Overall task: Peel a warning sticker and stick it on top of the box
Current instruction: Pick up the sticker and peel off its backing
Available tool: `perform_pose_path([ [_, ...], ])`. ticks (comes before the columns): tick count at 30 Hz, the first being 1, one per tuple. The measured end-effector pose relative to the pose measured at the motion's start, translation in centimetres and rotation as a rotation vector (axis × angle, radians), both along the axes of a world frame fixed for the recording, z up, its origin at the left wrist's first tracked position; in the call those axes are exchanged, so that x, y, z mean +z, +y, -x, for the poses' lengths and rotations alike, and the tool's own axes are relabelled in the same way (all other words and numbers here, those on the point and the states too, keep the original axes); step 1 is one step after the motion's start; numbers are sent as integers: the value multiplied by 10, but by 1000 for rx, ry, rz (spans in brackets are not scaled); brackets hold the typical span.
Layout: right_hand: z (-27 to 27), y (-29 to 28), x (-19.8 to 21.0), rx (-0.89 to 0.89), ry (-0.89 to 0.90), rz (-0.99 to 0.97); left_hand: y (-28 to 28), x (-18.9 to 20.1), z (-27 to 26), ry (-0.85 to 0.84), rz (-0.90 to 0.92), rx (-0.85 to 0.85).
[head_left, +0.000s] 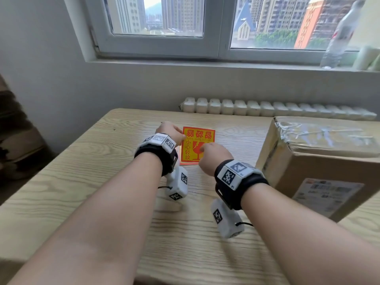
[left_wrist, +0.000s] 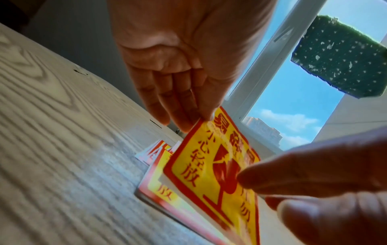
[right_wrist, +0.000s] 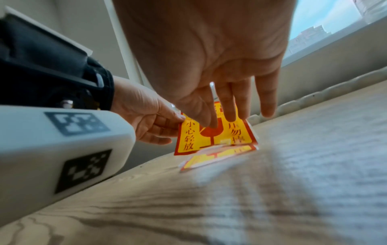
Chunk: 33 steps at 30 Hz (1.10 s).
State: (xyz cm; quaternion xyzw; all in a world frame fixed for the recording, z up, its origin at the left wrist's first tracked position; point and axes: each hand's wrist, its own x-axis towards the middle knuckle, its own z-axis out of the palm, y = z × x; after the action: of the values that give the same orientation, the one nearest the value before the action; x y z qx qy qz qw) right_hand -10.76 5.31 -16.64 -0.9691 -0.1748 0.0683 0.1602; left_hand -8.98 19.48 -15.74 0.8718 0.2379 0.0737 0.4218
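A yellow and red warning sticker [head_left: 197,140] is held tilted up off a small stack of the same stickers [left_wrist: 159,189] on the wooden table [head_left: 102,182]. My left hand [head_left: 181,138] pinches its left edge; the fingertips [left_wrist: 188,122] sit behind the sheet. My right hand [head_left: 202,149] grips the sticker near its middle, thumb [right_wrist: 206,121] on the printed glass symbol. The stack [right_wrist: 220,155] lies flat just under the lifted sticker [right_wrist: 190,137]. The taped cardboard box [head_left: 320,161] stands to the right, well apart from both hands.
A radiator [head_left: 277,109] runs along the wall behind the table, under the window sill [head_left: 205,62]. A plastic bottle [head_left: 339,38] stands on the sill at the right. Bare table surface lies between the stickers and the box.
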Motion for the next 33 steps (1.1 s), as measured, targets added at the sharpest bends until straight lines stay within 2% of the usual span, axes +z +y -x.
perform_pose_path([
  [5,25,-5,38,-52,-122,-191,3,30,39,-54,98,-23],
  [8,44,-10,60,-42,-186,-252,0,48,65,-51,159,-106],
  [11,60,-21,78,-111,-209,-272,-6,65,92,-58,202,-183],
  [15,80,-40,92,-138,-104,-318,-15,84,119,-114,232,-187],
  [19,90,-53,101,-183,-12,-594,-24,93,139,-95,277,-181],
  [22,95,-62,110,-200,-65,-733,-30,95,151,-3,297,-246],
  [24,97,-66,114,-211,-111,-762,-35,97,156,20,354,-283],
  [28,100,-71,116,-175,-50,-765,-43,104,158,-83,384,-192],
  [33,104,-71,116,-67,-15,-632,-41,118,153,-242,352,-112],
])
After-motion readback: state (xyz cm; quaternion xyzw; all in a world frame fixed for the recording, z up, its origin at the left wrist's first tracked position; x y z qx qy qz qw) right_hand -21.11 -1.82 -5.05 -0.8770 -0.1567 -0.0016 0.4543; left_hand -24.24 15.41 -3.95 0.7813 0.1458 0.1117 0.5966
